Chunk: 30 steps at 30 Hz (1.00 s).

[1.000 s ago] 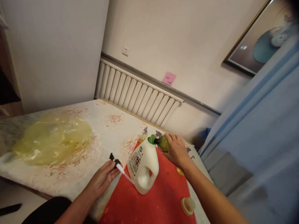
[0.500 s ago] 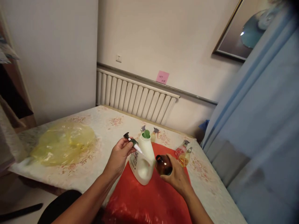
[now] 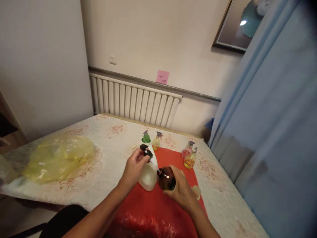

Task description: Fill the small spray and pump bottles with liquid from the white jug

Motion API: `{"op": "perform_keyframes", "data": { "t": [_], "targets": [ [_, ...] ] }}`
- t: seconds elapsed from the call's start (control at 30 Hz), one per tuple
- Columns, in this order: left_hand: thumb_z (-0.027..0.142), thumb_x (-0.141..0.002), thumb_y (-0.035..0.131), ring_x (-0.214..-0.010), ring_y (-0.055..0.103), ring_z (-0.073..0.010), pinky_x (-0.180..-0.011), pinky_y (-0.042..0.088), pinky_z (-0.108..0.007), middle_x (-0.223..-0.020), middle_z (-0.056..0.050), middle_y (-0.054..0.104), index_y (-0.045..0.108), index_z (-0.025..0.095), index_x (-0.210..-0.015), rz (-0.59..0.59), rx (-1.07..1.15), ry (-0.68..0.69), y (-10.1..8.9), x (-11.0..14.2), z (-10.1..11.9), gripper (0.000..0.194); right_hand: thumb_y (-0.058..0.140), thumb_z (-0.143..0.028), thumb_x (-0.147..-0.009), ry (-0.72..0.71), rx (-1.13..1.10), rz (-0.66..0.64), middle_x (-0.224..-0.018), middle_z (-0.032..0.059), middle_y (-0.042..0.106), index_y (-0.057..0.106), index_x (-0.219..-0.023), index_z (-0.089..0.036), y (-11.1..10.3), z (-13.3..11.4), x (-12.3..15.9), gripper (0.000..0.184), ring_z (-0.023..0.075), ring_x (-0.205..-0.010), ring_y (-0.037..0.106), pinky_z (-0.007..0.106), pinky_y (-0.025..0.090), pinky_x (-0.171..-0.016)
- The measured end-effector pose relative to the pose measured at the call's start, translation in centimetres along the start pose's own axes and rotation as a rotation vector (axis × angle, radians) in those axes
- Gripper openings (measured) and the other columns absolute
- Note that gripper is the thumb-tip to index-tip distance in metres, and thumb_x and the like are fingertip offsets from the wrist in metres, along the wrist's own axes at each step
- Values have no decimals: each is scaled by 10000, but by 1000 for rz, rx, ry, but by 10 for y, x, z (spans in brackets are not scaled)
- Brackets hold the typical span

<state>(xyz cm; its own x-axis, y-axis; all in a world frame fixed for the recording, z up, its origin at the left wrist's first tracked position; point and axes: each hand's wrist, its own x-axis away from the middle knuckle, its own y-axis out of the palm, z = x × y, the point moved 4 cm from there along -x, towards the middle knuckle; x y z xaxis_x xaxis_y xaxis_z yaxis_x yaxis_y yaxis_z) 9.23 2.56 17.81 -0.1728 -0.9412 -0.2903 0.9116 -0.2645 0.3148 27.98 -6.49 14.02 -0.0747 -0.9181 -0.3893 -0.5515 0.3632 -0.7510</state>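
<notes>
Between the fingers of my left hand [image 3: 135, 164] is a black pump head [image 3: 148, 152], its pale tube slanting down to the right. The tube's tip is at the mouth of a brown bottle [image 3: 166, 178]; I cannot tell how far inside it reaches. My right hand [image 3: 182, 188] grips that bottle from its right side, tilted with its neck toward the pump. Behind my left hand a large white jug [image 3: 148, 180] stands on a red plastic sheet [image 3: 158, 208], partly hidden. A green piece [image 3: 146, 138] sits in the jug's open mouth.
Two spray bottles stand behind the jug, one a yellowish spray bottle [image 3: 157, 141]. At the right are a pink spray bottle [image 3: 187, 151] and an orange spray bottle [image 3: 189, 161]. A pale round cap [image 3: 196, 191] lies beside my right wrist. A yellow plastic bag [image 3: 59, 157] spreads at the left.
My left hand has brought the pump's tube over to the brown bottle's mouth; the two were apart before. The camera view has shifted slightly, and the pale cap now shows.
</notes>
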Motion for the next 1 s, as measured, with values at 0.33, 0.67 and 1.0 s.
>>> {"op": "perform_keyframes", "data": {
  "t": [0.33, 0.67, 1.0],
  "targets": [
    [245, -723, 691, -894, 627, -225, -809, 462, -295, -904, -28, 699, 667, 228, -903, -172, -152, -77, 22, 24, -42, 182, 782, -210, -552, 90, -107, 5, -1274, 116, 594, 465, -1325, -195, 8, -1, 2, 836, 305, -1202, 546, 443, 437, -1028],
    [208, -709, 687, -918, 629, -264, -843, 453, -323, -894, -50, 708, 713, 229, -868, -229, -284, -30, 20, 27, -38, 162, 817, -188, -485, 179, -389, -108, -1147, 45, 678, 545, -1216, -234, 16, 3, 5, 781, 273, -1032, 645, 383, 522, -889],
    [181, -687, 753, -1129, 604, -307, -995, 433, -394, -1258, -92, 663, 645, 275, -1210, -216, -188, -144, 19, 28, -70, 542, 787, -144, -491, 282, -511, -73, -1203, 73, 665, 506, -1274, -209, 23, 33, 4, 835, 294, -1120, 616, 422, 486, -965]
  ]
}}
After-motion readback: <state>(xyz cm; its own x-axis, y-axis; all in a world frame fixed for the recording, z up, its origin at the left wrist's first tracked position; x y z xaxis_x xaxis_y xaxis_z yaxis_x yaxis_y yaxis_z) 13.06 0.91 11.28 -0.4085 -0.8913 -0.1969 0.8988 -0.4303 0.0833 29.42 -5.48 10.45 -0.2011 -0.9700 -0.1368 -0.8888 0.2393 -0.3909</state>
